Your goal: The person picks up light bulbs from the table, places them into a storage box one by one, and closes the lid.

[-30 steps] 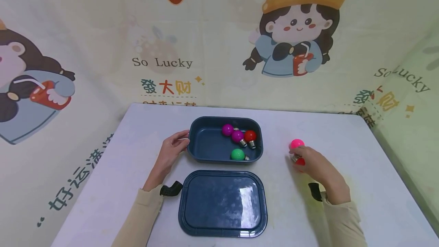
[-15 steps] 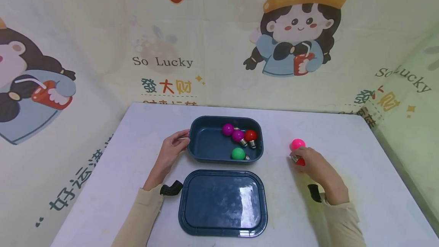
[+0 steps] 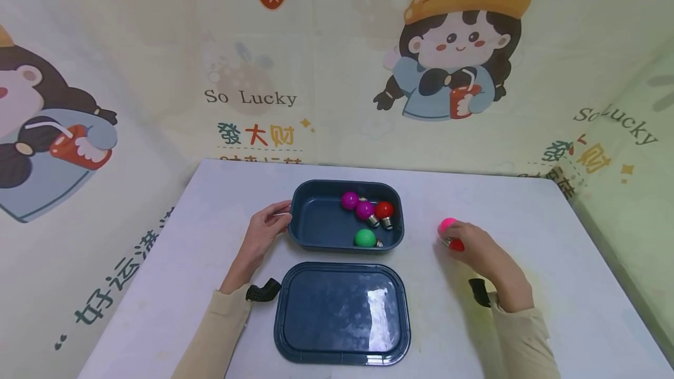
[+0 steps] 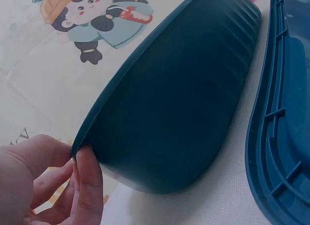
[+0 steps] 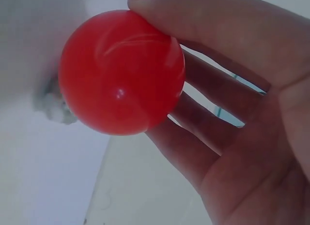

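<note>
My left hand (image 3: 265, 233) pinches the left end of a dark blue plastic box (image 3: 321, 241) by its rim; in the left wrist view the thumb and fingers (image 4: 89, 186) meet at the box's edge. To the right of the box, my right hand (image 3: 479, 250) holds a toy light bulb with a red globe (image 5: 121, 72) between thumb and fingers. A pink bulb (image 3: 447, 225) shows just beyond the right fingertips and is partly covered by them. Inside the box, toward its right end, lie two purple bulbs (image 3: 350, 200), another red bulb (image 3: 384, 209) and a green bulb (image 3: 365, 238).
A dark blue lid (image 3: 337, 314) lies flat on the white table (image 3: 437, 320), just in front of the box. Behind the table hangs a printed cloth (image 3: 337, 75) with cartoon figures. The left forearm runs along the lid's left side.
My right hand has shifted slightly left with the red bulb, and the pink bulb has moved left along with it. The left hand and box stay where they were.
</note>
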